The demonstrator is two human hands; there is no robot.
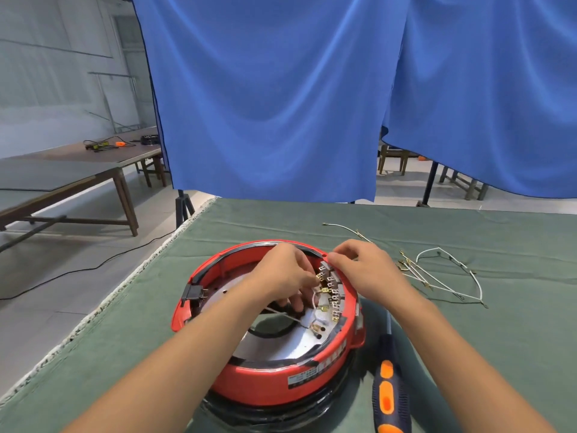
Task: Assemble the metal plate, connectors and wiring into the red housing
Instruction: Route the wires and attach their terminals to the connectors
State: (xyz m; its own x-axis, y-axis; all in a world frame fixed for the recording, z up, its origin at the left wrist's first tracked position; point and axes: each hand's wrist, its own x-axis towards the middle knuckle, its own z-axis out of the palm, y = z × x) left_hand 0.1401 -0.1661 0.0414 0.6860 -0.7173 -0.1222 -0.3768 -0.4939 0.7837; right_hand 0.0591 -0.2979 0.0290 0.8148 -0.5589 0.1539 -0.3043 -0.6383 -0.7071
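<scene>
The round red housing [265, 382] lies open side up on the green cloth, with the silver metal plate [278, 345] inside it. A row of brass connectors [334, 296] runs along its right inner wall. My left hand [285, 273] reaches inside and pinches a white wire [313, 300] with a brass terminal at that row. My right hand [363, 270] rests on the housing's far right rim, its fingertips curled onto the top end of the connector strip.
Loose white wires with brass terminals [443, 276] lie on the cloth to the right, and another wire [343, 228] farther back. A screwdriver with a blue and orange handle [388, 395] lies right of the housing. A blue curtain [281, 104] hangs behind the table's far edge.
</scene>
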